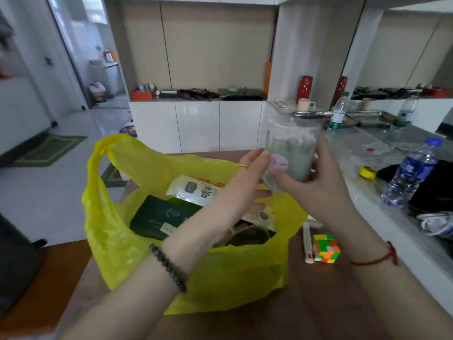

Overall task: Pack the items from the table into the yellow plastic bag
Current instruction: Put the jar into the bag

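The yellow plastic bag (220, 278) stands open on the brown table (331, 303). Inside lie a dark green box (157, 217), a white snack packet (196, 190) and other packets. A clear plastic jar (291, 153) with pale green contents and a pink label is held above the bag's right rim. My right hand (316, 190) grips its lower part. My left hand (245, 177) reaches across the bag mouth, fingers spread, touching the jar's left side. The jar is motion-blurred.
A colourful puzzle cube (326, 249) and a white stick-like item (307, 241) lie on the table right of the bag. On the grey counter to the right stand a blue-capped water bottle (411, 173), a yellow tape measure (367, 172) and dark cloth (431, 192).
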A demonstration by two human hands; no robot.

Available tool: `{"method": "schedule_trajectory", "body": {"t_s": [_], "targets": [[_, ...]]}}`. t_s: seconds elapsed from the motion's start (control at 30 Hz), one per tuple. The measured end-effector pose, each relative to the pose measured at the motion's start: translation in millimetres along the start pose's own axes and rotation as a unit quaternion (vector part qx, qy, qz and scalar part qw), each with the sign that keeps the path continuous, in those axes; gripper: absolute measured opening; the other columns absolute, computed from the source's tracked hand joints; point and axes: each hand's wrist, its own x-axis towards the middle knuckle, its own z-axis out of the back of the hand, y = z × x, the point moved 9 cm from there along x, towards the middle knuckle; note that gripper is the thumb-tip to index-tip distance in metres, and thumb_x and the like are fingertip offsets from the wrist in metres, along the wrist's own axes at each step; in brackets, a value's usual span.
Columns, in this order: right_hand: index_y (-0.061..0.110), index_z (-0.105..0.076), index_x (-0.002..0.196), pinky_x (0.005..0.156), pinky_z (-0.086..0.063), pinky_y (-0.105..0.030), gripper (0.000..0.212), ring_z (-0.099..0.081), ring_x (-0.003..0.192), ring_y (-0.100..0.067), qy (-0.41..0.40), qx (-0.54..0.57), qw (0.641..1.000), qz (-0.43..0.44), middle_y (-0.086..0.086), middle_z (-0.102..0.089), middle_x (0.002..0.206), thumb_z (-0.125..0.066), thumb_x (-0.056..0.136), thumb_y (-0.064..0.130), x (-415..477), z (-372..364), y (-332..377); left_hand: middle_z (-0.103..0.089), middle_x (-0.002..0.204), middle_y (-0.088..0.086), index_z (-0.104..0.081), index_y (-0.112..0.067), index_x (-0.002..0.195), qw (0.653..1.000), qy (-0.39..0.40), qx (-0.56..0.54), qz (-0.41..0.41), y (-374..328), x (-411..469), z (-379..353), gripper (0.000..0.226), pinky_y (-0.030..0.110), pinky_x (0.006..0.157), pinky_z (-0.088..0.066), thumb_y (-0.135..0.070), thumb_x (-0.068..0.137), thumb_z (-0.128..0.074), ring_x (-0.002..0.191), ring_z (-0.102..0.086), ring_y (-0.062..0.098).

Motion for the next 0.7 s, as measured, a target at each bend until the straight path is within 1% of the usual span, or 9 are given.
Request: {"method": "schedule_trajectory", "body": {"t_s": [0.07, 0.13, 0.2, 0.3, 0.43, 0.53, 0.6, 0.63, 0.7], "targets": [[0.023, -0.049, 0.092, 0.054, -0.043, -0.008, 0.035, -0.055, 0.059, 0.015, 0.036, -0.048, 0.998, -0.002, 0.014, -0.058, 0.078, -0.074, 0.07, 0.012, 16.6, -28.3, -14.6, -0.04, 0.137, 0.004, -0.023, -0.03, 0.141, 0.998, -0.045, 0.044, -0.006, 8.2, -9.6, 35.6, 0.05, 0.035, 0.098, -0.039, -0.046, 0.094, -0.03, 0.114, -0.047, 0.023], [0.016, -0.052, 0.106, 0.063, -0.046, -0.019, 0.042, -0.058, 0.071, -0.001, 0.089, -0.112, 0.989, -0.045, 0.0, -0.065, 0.092, -0.073, 0.069, 0.016, 30.8, -62.0, -41.1, -0.036, 0.144, 0.007, -0.019, -0.03, 0.142, 0.991, -0.082, 0.095, 0.036, 21.1, -15.8, 62.4, 0.052, 0.041, 0.11, -0.031, -0.048, 0.094, -0.028, 0.127, -0.04, 0.025], [0.007, -0.052, 0.114, 0.072, -0.045, -0.029, 0.046, -0.054, 0.083, -0.016, 0.152, -0.185, 0.967, -0.084, -0.01, -0.063, 0.108, -0.072, 0.073, 0.017, 37.7, -87.9, -77.2, -0.031, 0.149, 0.006, -0.016, -0.03, 0.143, 0.987, -0.09, 0.115, 0.073, 29.9, -21.5, 77.7, 0.054, 0.041, 0.11, -0.031, -0.049, 0.094, -0.027, 0.133, -0.035, 0.026], [0.005, -0.046, 0.123, 0.071, -0.041, -0.027, 0.06, -0.049, 0.088, -0.019, 0.232, -0.281, 0.923, -0.122, -0.011, -0.058, 0.116, -0.074, 0.072, 0.019, 32.6, -104.4, -117.4, -0.031, 0.149, 0.004, -0.016, -0.03, 0.144, 0.986, -0.095, 0.103, 0.091, 37.5, -27.6, 93.1, 0.054, 0.04, 0.105, -0.033, -0.048, 0.094, -0.028, 0.133, -0.035, 0.026], [0.005, -0.049, 0.123, 0.076, -0.043, -0.026, 0.061, -0.051, 0.089, -0.017, 0.299, -0.259, 0.905, -0.157, -0.008, -0.056, 0.105, -0.077, 0.07, 0.012, 14.8, -118.0, -142.1, -0.032, 0.148, 0.007, -0.019, -0.028, 0.143, 0.984, -0.11, 0.091, 0.11, 46.8, -28.7, 103.6, 0.051, 0.041, 0.106, -0.034, -0.045, 0.095, -0.029, 0.132, -0.038, 0.027], [0.008, -0.051, 0.125, 0.084, -0.048, -0.029, 0.061, -0.057, 0.096, -0.021, 0.316, -0.217, 0.907, -0.173, -0.01, -0.061, 0.116, -0.077, 0.071, 0.013, 8.7, -125.2, -157.1, -0.035, 0.147, 0.009, -0.02, -0.027, 0.143, 0.983, -0.109, 0.08, 0.127, 55.2, -25.4, 103.2, 0.051, 0.042, 0.107, -0.034, -0.044, 0.095, -0.029, 0.131, -0.038, 0.028], [0.011, -0.049, 0.129, 0.093, -0.048, -0.036, 0.059, -0.058, 0.106, -0.026, 0.338, -0.228, 0.898, -0.168, -0.011, -0.061, 0.122, -0.073, 0.075, 0.016, 9.4, -128.7, -166.8, -0.033, 0.147, 0.008, -0.021, -0.027, 0.142, 0.983, -0.104, 0.076, 0.129, 58.2, -22.2, 98.0, 0.051, 0.041, 0.106, -0.034, -0.044, 0.096, -0.029, 0.131, -0.037, 0.028], [0.011, -0.049, 0.129, 0.092, -0.048, -0.037, 0.055, -0.058, 0.105, -0.026, 0.347, -0.232, 0.894, -0.165, -0.01, -0.061, 0.12, -0.07, 0.078, 0.017, 10.6, -129.7, -170.1, -0.032, 0.148, 0.008, -0.021, -0.026, 0.142, 0.984, -0.101, 0.075, 0.126, 58.6, -19.9, 94.3, 0.051, 0.041, 0.105, -0.035, -0.044, 0.096, -0.029, 0.131, -0.038, 0.028], [0.009, -0.052, 0.125, 0.079, -0.047, -0.032, 0.042, -0.058, 0.095, -0.026, 0.353, -0.232, 0.892, -0.16, -0.007, -0.061, 0.107, -0.061, 0.084, 0.015, 13.8, -127.2, -167.6, -0.032, 0.148, 0.006, -0.022, -0.026, 0.141, 0.987, -0.092, 0.07, 0.114, 58.1, -15.5, 85.4, 0.05, 0.04, 0.106, -0.035, -0.044, 0.095, -0.03, 0.13, -0.039, 0.027]]}}
